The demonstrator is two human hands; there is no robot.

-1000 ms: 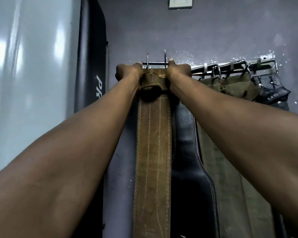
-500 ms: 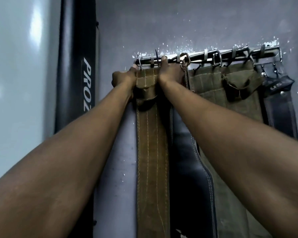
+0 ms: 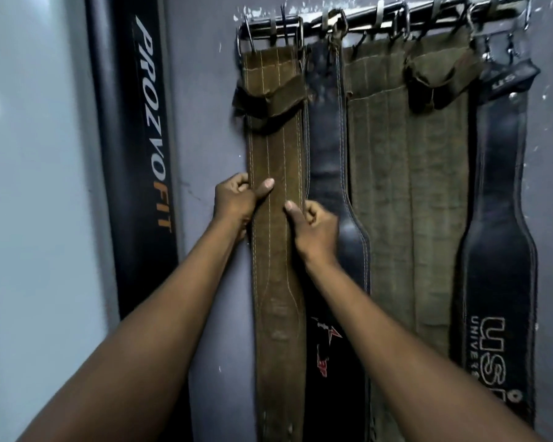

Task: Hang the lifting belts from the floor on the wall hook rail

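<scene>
A brown leather belt (image 3: 276, 148) hangs by its metal buckle from the left end of the wall hook rail (image 3: 358, 19). My left hand (image 3: 237, 199) pinches the belt's left edge about mid-height, thumb on its front. On the belt's right edge my right hand (image 3: 315, 224) grips likewise, thumb pressed on the leather. Beside it hang a black leather belt (image 3: 326, 122), an olive fabric belt (image 3: 409, 173) and a black belt with white lettering (image 3: 498, 193).
A tall black upright pad with white and orange lettering (image 3: 141, 148) leans against the wall left of the belts. Further left is a pale glossy panel (image 3: 29, 186). The grey wall (image 3: 205, 90) shows chipped white paint near the rail.
Both hands have slid down from the buckle at the rail to the belt's middle. The belt now hangs from the rail on its own. The view has dropped lower.
</scene>
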